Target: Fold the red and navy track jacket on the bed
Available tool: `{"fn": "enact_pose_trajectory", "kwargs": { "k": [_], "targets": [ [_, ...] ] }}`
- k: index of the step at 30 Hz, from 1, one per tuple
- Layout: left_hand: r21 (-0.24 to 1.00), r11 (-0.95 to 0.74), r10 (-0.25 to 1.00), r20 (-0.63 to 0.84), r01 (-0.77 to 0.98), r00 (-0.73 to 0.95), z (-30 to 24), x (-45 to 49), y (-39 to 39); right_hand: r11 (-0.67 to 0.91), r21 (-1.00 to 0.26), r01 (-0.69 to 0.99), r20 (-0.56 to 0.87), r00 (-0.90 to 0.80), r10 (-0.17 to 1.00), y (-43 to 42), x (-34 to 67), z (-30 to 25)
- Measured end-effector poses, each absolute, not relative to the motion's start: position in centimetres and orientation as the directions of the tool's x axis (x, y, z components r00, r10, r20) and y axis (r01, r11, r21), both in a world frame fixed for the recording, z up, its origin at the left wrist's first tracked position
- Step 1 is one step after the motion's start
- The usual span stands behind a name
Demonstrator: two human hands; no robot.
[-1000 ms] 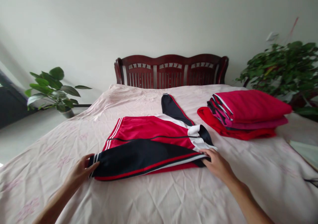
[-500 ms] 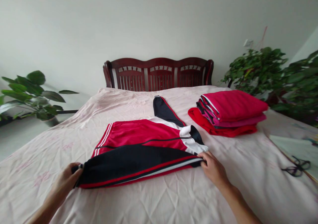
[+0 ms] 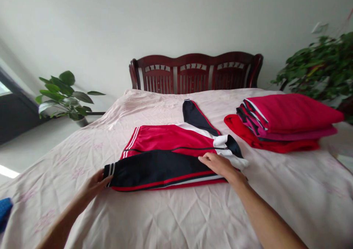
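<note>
Left hand (image 3: 93,185): fingers (image 3: 102,180) half-curled at the striped cuff (image 3: 109,170); whether they pinch it cannot be told. The forearm comes in low from the lower left.
Right hand (image 3: 217,164): open, fingers spread flat on the black sleeve (image 3: 162,168), apparently pressing it down near the shoulder.
Track jacket (image 3: 171,138): just beyond both hands, lying flat on the bedsheet (image 3: 176,216), with the held sleeve laid across its red body.
Beyond the right fingers: a stack of folded red garments (image 3: 286,113).
Farthest from the fingers: a dark wooden headboard (image 3: 195,72).
</note>
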State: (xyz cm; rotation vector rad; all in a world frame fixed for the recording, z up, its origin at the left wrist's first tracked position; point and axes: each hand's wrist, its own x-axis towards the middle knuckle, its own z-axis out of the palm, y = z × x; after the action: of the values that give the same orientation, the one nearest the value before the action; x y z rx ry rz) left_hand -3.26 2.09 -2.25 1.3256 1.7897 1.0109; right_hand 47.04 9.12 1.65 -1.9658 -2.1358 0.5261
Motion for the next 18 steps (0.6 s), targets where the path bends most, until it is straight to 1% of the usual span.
{"fn": "enact_pose_trajectory", "kwargs": {
  "k": [2, 3, 5, 7, 8, 10, 12, 13, 14, 16, 18],
  "targets": [
    [0.921, 0.149, 0.979, -0.086, 0.360, -0.186, -1.8, -3.2, 2.1, 0.100, -0.348, 0.932, -0.138, -0.157, 0.978, 9.3, 46.1, 1.1],
    [0.929, 0.125, 0.980, -0.062, 0.347, -0.189, -1.6, -3.2, 2.3, 0.119, -0.340, 0.933, -0.130, -0.172, 0.977, 9.3, 46.1, 0.7],
    [0.931, 0.074, 0.974, 0.010, 0.358, -0.228, -1.3, -3.1, 2.9, 0.118, -0.334, 0.935, -0.061, -0.147, 0.987, 8.9, 46.3, -0.2],
    [0.924, 0.078, 0.962, 0.029, 0.375, -0.270, -1.3, -2.9, 4.1, 0.079, -0.316, 0.946, 0.038, -0.071, 0.997, 8.4, 46.8, -1.2],
    [0.920, 0.103, 0.958, 0.010, 0.377, -0.286, -1.4, -2.7, 4.9, 0.051, -0.286, 0.957, 0.074, -0.030, 0.997, 8.1, 47.0, -1.7],
    [0.909, 0.181, 0.950, -0.063, 0.376, -0.306, -1.8, -2.3, 6.5, 0.015, -0.206, 0.978, 0.100, 0.005, 0.995, 7.6, 47.3, -2.5],
    [0.894, 0.239, 0.940, -0.116, 0.379, -0.320, -2.3, -2.1, 7.7, 0.026, -0.154, 0.988, 0.098, -0.011, 0.995, 7.0, 47.3, -3.0],
    [0.889, 0.252, 0.938, -0.127, 0.382, -0.324, -2.6, -2.2, 8.1, 0.040, -0.152, 0.988, 0.100, -0.025, 0.995, 6.8, 47.4, -3.0],
    [0.884, 0.262, 0.935, -0.133, 0.387, -0.329, -2.9, -2.3, 8.2, 0.060, -0.171, 0.983, 0.105, -0.043, 0.994, 6.6, 47.4, -3.0],
    [0.876, 0.266, 0.932, -0.129, 0.401, -0.338, -3.4, -2.8, 8.0, 0.078, -0.259, 0.963, 0.101, -0.053, 0.993, 6.4, 47.7, -2.7],
    [0.869, 0.256, 0.933, -0.106, 0.424, -0.345, -3.9, -3.3, 7.3, 0.026, -0.377, 0.926, 0.047, -0.009, 0.999, 6.7, 48.0, -2.1]
  ]
}}
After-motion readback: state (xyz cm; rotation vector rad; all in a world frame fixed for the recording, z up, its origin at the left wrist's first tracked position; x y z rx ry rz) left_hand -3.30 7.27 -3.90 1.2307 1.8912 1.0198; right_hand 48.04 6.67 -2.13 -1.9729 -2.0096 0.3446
